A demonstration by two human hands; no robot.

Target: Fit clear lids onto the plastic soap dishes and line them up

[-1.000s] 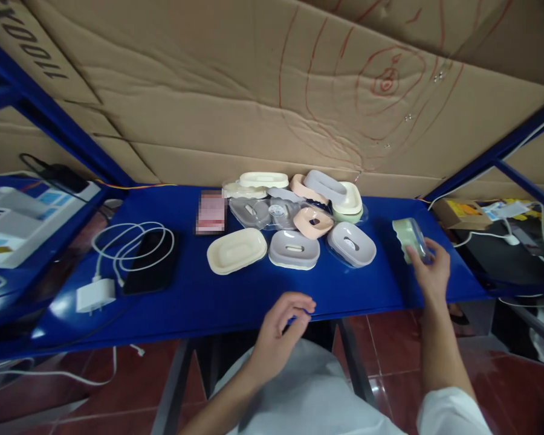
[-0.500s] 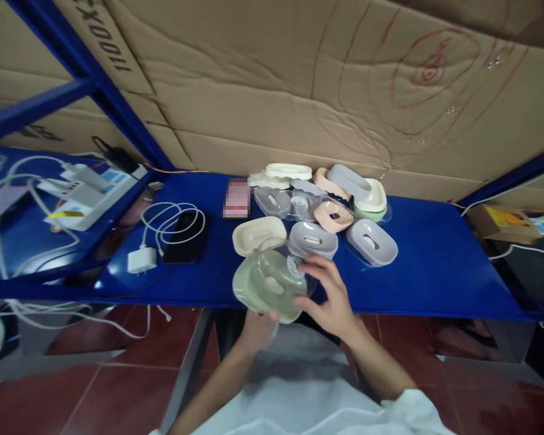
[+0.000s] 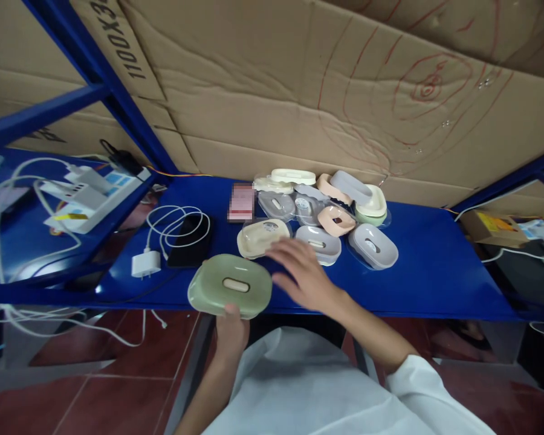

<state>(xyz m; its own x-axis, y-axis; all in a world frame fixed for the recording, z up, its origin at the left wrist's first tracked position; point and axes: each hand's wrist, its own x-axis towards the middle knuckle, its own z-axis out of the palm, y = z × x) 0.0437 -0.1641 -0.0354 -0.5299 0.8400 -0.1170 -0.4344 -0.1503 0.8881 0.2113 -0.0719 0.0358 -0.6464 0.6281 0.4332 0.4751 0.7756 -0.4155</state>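
Note:
My left hand (image 3: 232, 331) grips a pale green soap dish (image 3: 208, 283) from below, over the near edge of the table, with the thumb on its near side. A cream insert fills the slot in the dish's middle. To the right of it, my right hand (image 3: 306, 275) is open, fingers stretched toward the cream dish (image 3: 252, 240). Clear plastic with a round label (image 3: 271, 226) lies over that cream dish. Whether my right fingertips touch it I cannot tell. Beyond my right hand sits a grey dish (image 3: 329, 246) with a cream insert.
Several more dishes cluster behind, among them a peach dish (image 3: 336, 221) and a grey dish (image 3: 378, 244) at right. A pink blurred packet (image 3: 242, 202), a black phone (image 3: 193, 241) and a white charger (image 3: 145, 264) with cable lie left. Cardboard (image 3: 254, 90) walls the back.
The green dish has moved left in my left hand, and the clear labelled plastic has come off it. Similar plastic now lies on the cream dish. My right hand has shifted left and forward.

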